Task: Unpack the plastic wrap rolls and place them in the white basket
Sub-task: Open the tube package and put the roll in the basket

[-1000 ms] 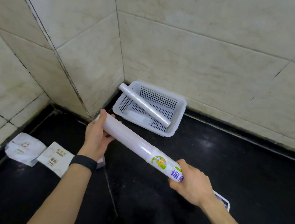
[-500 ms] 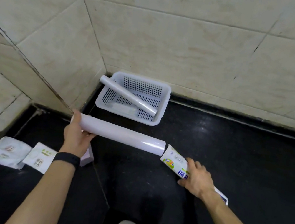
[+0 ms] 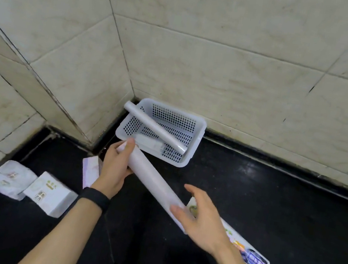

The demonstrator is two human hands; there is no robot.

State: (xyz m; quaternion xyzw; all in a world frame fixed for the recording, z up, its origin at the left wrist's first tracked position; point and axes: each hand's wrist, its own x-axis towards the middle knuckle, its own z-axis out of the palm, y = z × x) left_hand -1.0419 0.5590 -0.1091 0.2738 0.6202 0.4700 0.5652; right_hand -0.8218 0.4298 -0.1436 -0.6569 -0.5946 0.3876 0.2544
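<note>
A bare white plastic wrap roll (image 3: 151, 181) slants across the middle, and my left hand (image 3: 116, 168) grips its far end just in front of the white basket (image 3: 198, 133). My right hand (image 3: 200, 217) is at the roll's near end with fingers spread, touching or just beside it. The printed wrapper (image 3: 251, 257) lies flat on the black floor under my right wrist. The perforated basket sits in the wall corner and holds another unwrapped roll (image 3: 155, 127) lying diagonally, with its far end sticking over the rim.
Small white packets (image 3: 13, 178) (image 3: 49, 194) and a pale box (image 3: 90, 171) lie on the black floor at the left. Tiled walls close in behind and to the left. Dark floor stretches to the right.
The wrapper has come off the roll and now lies on the floor. My right hand let go of it and returned to the roll's near end. My left hand swung the roll's far end toward the basket.
</note>
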